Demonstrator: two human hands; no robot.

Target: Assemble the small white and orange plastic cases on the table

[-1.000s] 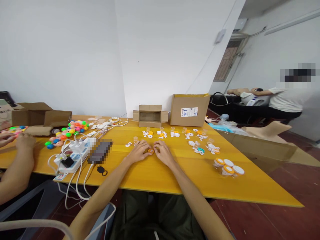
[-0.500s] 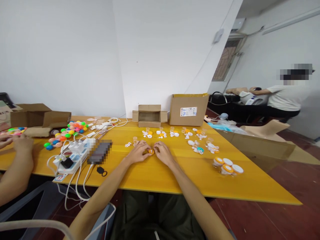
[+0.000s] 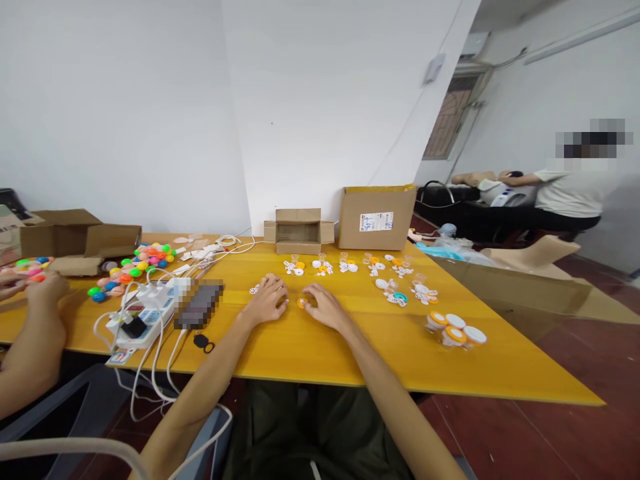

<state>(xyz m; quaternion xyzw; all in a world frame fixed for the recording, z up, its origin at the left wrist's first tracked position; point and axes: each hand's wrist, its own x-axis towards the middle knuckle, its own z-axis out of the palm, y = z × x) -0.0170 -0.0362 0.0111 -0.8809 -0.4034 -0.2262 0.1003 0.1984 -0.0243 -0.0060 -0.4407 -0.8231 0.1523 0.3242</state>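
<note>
My right hand (image 3: 323, 305) holds a small round orange lid (image 3: 301, 303) between thumb and fingers, low over the yellow table (image 3: 320, 353). To its left, my left hand (image 3: 267, 300) is open, fingers curved down toward the tabletop and apart from the lid. Small white dotted discs (image 3: 254, 289) lie just beside its fingers; whatever is under the palm is hidden. Farther back are several small groups of parts: clear cups (image 3: 295, 259), white lids (image 3: 352, 268), dotted discs (image 3: 327, 269) and a teal ring (image 3: 401, 298).
Several lidded clear jars (image 3: 455, 333) stand at the right. Cardboard boxes (image 3: 377, 220) line the wall. At the left lie a power strip (image 3: 150, 320) with cables, a phone (image 3: 199, 305) and colourful balls (image 3: 135, 267). A co-worker's arm (image 3: 35, 333) reaches in there; another person sits far right.
My left hand has let go of the orange lid and moved left toward the dotted discs. My right hand stays in place with the lid.
</note>
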